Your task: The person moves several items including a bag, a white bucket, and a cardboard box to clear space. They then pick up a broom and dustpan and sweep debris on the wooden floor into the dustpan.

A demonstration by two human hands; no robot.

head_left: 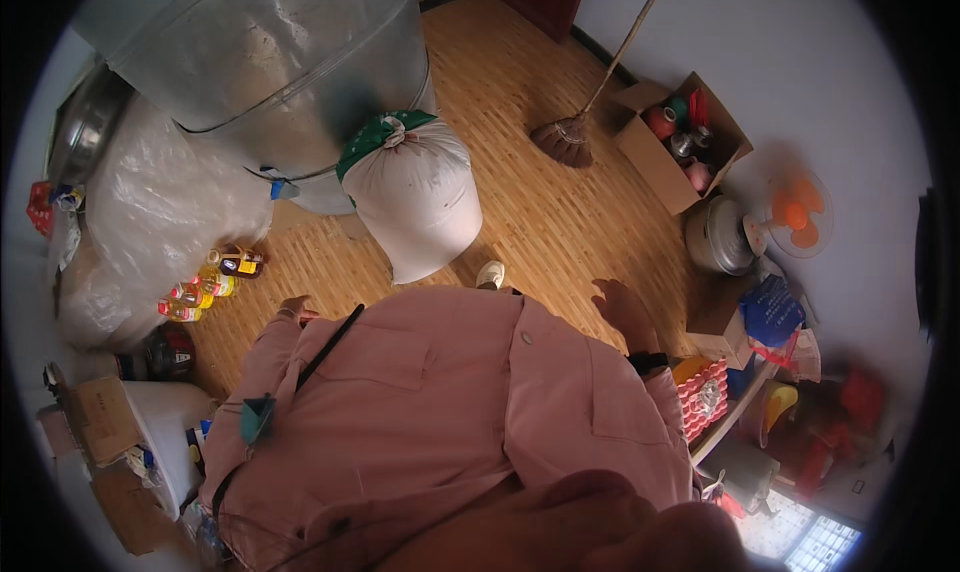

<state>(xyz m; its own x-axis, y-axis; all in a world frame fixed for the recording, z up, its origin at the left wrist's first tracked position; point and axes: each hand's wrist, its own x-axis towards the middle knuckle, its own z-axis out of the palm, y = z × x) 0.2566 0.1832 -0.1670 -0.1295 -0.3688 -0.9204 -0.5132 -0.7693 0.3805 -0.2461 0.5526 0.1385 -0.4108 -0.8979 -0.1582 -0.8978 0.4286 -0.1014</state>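
My left hand (297,309) hangs low beside my body, past the end of a pink sleeve. Its fingers look apart, partly hidden, and nothing shows in them. On the other side my right hand (625,312) is held out over the wooden floor, fingers spread, holding nothing; a black band circles that wrist. Ahead of me a full white sack (420,202) stands on the floor, its green-edged mouth tied. Behind it rises a large sheet-metal bin (270,62). Several bottles of yellow oil (190,297) and a dark bottle (240,262) are nearest my left hand.
Clear plastic sheeting (165,202) heaps up at left. A broom (565,140) leans at the wall near a cardboard box (660,162) of mixed items. Further right are a metal pot (722,237), an orange fan (797,212) and red egg trays (705,397). One pale shoe (491,274) shows below.
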